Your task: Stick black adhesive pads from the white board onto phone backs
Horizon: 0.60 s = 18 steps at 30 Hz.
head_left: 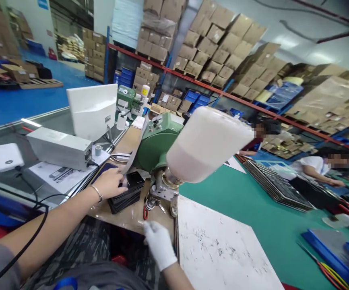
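Note:
My left hand [110, 184], bare with a bracelet at the wrist, rests at the left side of a stack of flat black pieces [127, 193], its fingers bent over the top edge. My right hand [159, 241] wears a white glove and is near the front edge of the brown work surface, fingers drawn together at a small red loop [145, 211]. What the gloved fingertips hold, if anything, is too small to make out. Above stands a green machine [159, 141] with a large whitish bottle [204, 149] and a metal roller head [162, 193].
A marked white board [219, 245] lies right of the machine on a green table [219, 197]. To the left are a grey metal box [59, 147], a white monitor [92, 110] and cables. Two people work at the right, near stacked panels [273, 181].

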Each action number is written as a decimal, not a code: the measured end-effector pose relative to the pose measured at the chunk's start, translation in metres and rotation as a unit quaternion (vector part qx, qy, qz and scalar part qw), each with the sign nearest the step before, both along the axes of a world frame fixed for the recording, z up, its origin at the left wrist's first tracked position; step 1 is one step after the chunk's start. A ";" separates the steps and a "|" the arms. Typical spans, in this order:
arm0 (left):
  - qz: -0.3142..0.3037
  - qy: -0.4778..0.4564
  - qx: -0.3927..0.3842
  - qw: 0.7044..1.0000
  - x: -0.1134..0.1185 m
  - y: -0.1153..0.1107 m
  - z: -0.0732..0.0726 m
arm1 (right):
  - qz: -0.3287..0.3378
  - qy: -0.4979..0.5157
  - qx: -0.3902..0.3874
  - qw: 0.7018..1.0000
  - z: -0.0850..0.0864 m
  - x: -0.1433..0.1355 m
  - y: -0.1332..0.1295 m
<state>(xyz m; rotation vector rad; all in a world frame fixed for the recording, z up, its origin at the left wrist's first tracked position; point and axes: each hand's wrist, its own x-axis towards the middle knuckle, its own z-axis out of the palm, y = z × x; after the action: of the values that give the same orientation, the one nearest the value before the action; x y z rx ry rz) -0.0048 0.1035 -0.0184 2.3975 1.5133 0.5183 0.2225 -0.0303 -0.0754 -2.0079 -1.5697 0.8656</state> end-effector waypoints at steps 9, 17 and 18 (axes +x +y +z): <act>-0.001 -0.011 -0.063 0.998 0.005 0.017 -0.014 | 0.111 0.079 -0.124 0.983 -0.056 -0.053 -0.042; 0.004 -0.047 -0.090 0.995 -0.002 0.024 -0.019 | 0.072 0.165 -0.149 0.972 -0.053 -0.054 -0.039; 0.004 -0.052 -0.091 0.994 -0.002 0.025 -0.018 | 0.063 0.185 -0.153 0.969 -0.055 -0.053 -0.039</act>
<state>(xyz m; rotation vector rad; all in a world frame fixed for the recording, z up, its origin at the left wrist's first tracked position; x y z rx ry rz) -0.0067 0.1285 -0.0368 2.1921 1.4595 0.4774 0.1691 -0.0690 -0.1299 -1.8110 -1.4258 1.5160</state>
